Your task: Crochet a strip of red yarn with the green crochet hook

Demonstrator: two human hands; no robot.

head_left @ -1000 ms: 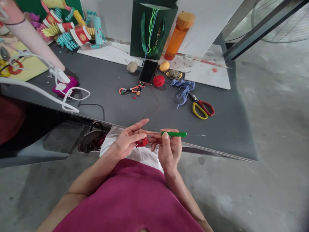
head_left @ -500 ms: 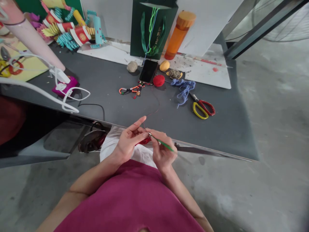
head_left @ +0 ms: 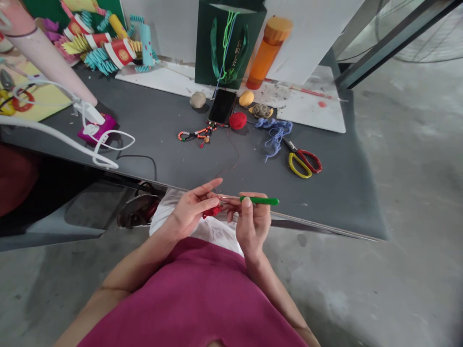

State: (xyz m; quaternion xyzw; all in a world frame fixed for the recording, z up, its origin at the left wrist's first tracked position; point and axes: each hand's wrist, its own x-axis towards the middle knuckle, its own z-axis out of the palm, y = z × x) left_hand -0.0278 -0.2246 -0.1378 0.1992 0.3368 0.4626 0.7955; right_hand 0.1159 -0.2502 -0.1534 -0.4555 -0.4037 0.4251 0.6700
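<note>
Just off the table's front edge, my left hand [head_left: 191,209] pinches a small piece of red crochet work [head_left: 211,211], its index finger raised with yarn near it. My right hand [head_left: 255,221] grips a crochet hook [head_left: 259,200] by its green handle. The hook's thin metal shaft points left and its tip meets the work at my left fingertips; the very tip is hidden. A thin strand of red yarn runs over the table from my left hand toward a red yarn ball [head_left: 238,121].
On the grey table [head_left: 173,166] lie scissors [head_left: 304,163], tangled blue yarn [head_left: 275,132], a phone [head_left: 222,107], a beaded strap [head_left: 197,135] and small yarn balls. Behind stand a green paper bag [head_left: 231,46] and an orange bottle [head_left: 269,53]. White cables [head_left: 61,130] cross the left side.
My right hand has moved slightly right, and the crochet hook has swung from slanting to nearly level, showing more of its shaft. My left hand stays almost in place, with the red work more visible.
</note>
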